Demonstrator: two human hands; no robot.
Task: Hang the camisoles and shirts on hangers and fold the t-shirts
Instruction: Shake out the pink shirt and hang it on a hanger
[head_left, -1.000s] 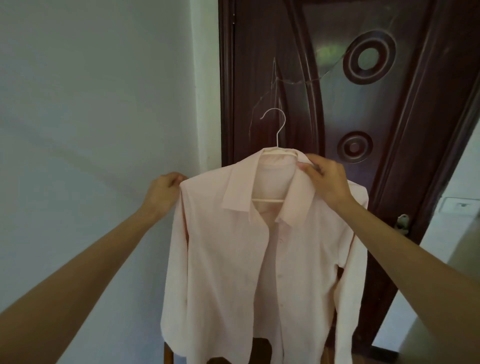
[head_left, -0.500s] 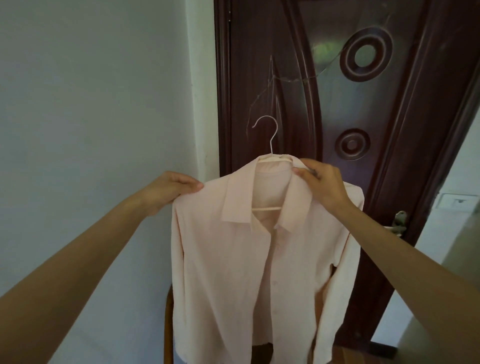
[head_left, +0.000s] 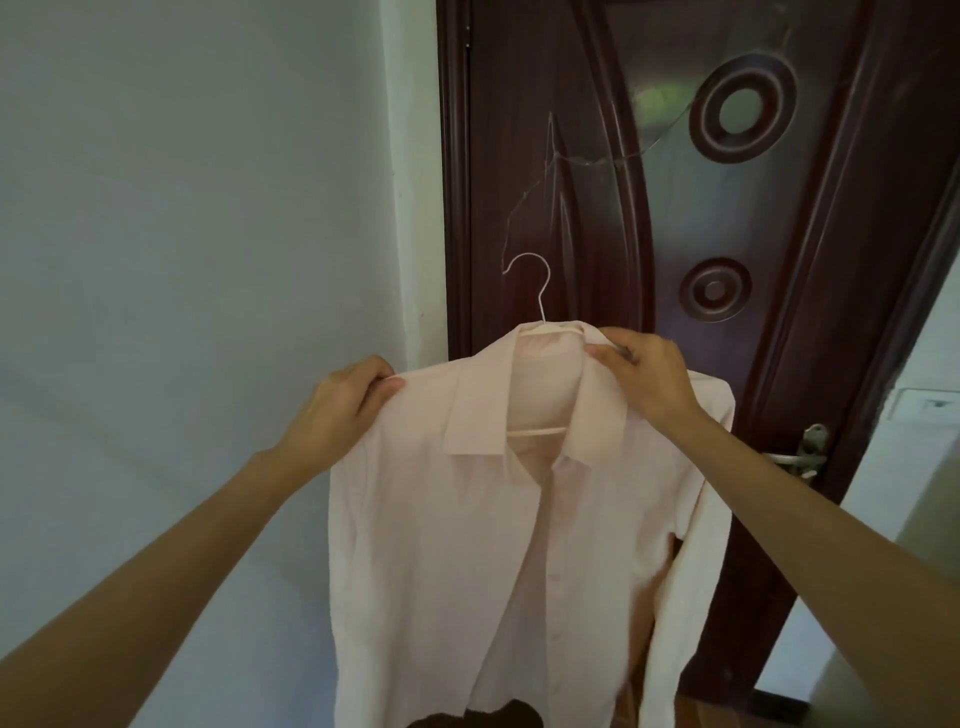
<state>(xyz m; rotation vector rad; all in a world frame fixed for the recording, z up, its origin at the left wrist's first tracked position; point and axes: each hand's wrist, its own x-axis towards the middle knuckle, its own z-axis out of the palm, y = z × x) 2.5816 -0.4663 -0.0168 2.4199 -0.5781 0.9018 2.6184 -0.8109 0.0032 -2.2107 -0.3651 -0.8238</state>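
A pale pink collared shirt (head_left: 457, 545) hangs open-fronted on a white wire hanger (head_left: 535, 291), held up in the air in front of me. The hanger's hook stands free above the collar and its lower bar shows inside the neck opening. My left hand (head_left: 343, 410) pinches the shirt's left shoulder. At the right side of the collar, my right hand (head_left: 644, 374) grips fabric where the hanger's arm runs under it. The shirt's sleeves hang straight down at both sides.
A dark brown wooden door (head_left: 701, 234) with ring-shaped carvings stands right behind the shirt, its metal handle (head_left: 800, 457) at the right. A pale wall (head_left: 182, 234) fills the left side. A light switch plate (head_left: 924, 405) sits at the far right.
The shirt and hanger have shifted slightly left and lower in view. My left hand moved from the outer shoulder edge up onto the top of the shoulder; the right hand kept its grip at the collar.
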